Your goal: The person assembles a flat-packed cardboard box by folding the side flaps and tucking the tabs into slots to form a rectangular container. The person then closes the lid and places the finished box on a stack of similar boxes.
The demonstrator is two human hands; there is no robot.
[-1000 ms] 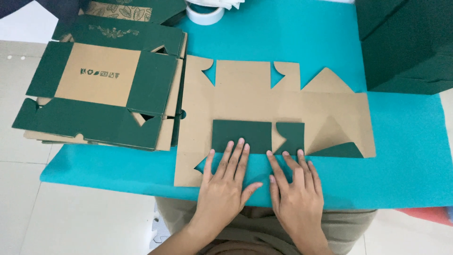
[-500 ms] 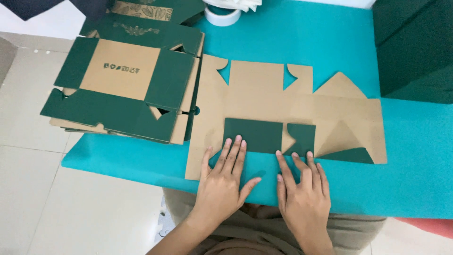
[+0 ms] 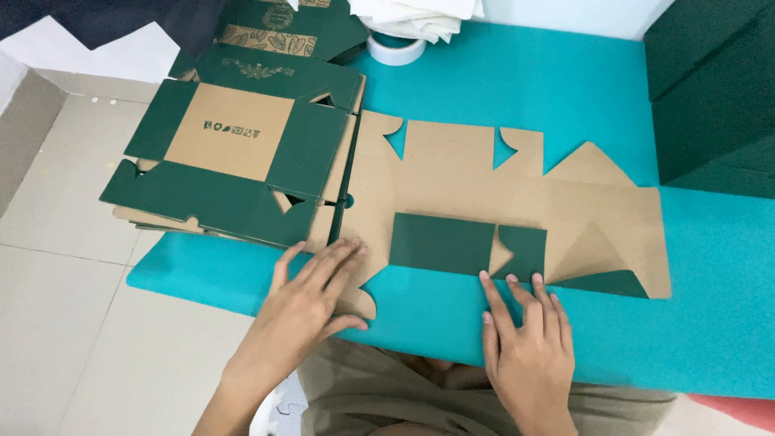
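Two flat hands pressed on an unfolded carton blank on a teal bench.

The left hand [image 3: 311, 295] lay open, fingers spread, flat on the near left corner of the carton blank [image 3: 484, 190]; the right hand [image 3: 529, 335] lay open just short of the blank's near edge, fingertips touching its folded-over green flaps, gripping nothing. Both forearms were cut off by the lower frame edge. The one blank lay brown side up on the bench [image 3: 525, 81]. Left of the blank, and overlapping its edge, sat a stack of flat green cartons [image 3: 234, 153]; how many could not be counted. Beyond the blank sat one roll of white tape [image 3: 395, 50], half hidden under white sheets [image 3: 420, 12]. Right of the blank, dark green boxes [image 3: 710, 89] were cut off by the frame.
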